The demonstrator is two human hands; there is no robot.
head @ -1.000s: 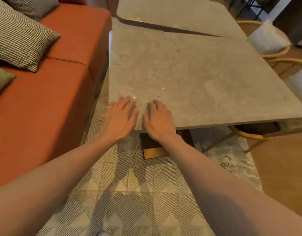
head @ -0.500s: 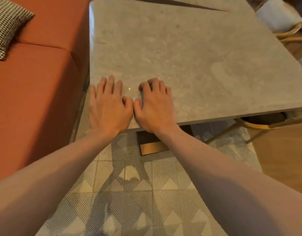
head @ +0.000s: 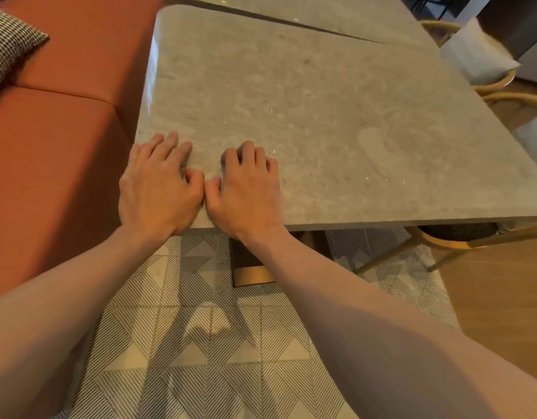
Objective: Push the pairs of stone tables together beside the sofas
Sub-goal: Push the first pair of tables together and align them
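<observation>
A grey stone table fills the middle of the view, its near edge facing me. My left hand and my right hand lie palm down side by side on that near edge, close to its left corner, thumbs touching and fingers a little curled. A second stone table stands beyond it; a narrow dark wedge-shaped gap separates the two, wider on the left. The orange sofa runs along the tables' left side. The near table's dark and gold base shows below its edge.
A checked cushion lies on the sofa at the far left. Rattan chairs with pale cushions stand along the right side, one tucked under the near table. A patterned rug covers the floor below me; wooden floor is at the right.
My hands have slid up onto the table's near edge and my fingers have curled. The gap to the far table looks narrower than a second ago. My view has shifted.
</observation>
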